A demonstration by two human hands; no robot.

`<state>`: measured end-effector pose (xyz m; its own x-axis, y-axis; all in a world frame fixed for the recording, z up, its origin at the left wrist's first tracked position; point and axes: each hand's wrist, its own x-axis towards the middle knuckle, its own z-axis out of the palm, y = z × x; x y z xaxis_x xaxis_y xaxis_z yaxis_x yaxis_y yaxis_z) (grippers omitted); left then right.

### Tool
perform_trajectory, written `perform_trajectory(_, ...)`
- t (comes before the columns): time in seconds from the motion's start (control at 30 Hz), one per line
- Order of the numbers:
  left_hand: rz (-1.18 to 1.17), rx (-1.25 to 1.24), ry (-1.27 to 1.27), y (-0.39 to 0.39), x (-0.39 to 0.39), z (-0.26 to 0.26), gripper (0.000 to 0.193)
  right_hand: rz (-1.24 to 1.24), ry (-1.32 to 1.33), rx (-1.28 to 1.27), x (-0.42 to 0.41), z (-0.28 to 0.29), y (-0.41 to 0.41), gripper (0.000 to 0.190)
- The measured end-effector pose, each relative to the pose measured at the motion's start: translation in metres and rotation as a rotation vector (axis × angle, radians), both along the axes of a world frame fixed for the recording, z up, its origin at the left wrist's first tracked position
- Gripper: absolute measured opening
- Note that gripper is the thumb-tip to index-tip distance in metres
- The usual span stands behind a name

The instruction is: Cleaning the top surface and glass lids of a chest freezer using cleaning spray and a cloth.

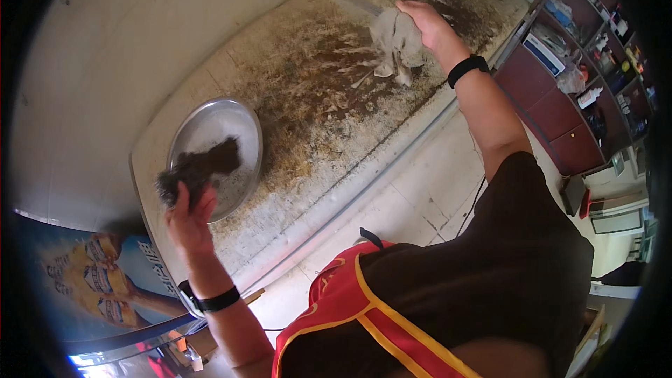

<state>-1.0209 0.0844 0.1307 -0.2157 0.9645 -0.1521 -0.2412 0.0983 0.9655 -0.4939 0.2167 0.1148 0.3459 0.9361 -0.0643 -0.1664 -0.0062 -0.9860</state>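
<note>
My left hand (191, 218) grips a dark, fuzzy scouring pad (181, 181) above the near side of a round metal tray (244, 115). A dark brown clump (226, 155) shows beyond the pad, over the tray; whether the two are joined I cannot tell. Out to the right, my right hand (428, 23) is closed on a crumpled, greyish cloth rag (396, 44), whose loose ends hang over the stained tabletop (294, 110). A blurred grey strip (354, 0) runs up to the rag from behind; its kind is unclear. Brown and yellowish grime covers much of the tabletop.
A pale wall (131, 37) borders the table's far side. Dark red shelves (551, 110) crammed with bottles and bags stand to the right. A cooler with a printed drinks panel (100, 278) stands at lower left. Beneath the table edge lies a tiled floor (415, 205) with a black cable (472, 202).
</note>
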Motion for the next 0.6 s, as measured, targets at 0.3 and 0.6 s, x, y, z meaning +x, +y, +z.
perform_trajectory(0.3,-0.308,-0.188,-0.197,0.012,0.132,-0.052,0.041,0.345,0.251,0.322,-0.104,0.088,0.016,0.026)
perform_trajectory(0.6,-0.296,-0.319,-0.242,-0.001,0.112,-0.115,0.075,0.734,0.298,0.317,-0.296,0.104,0.023,0.023)
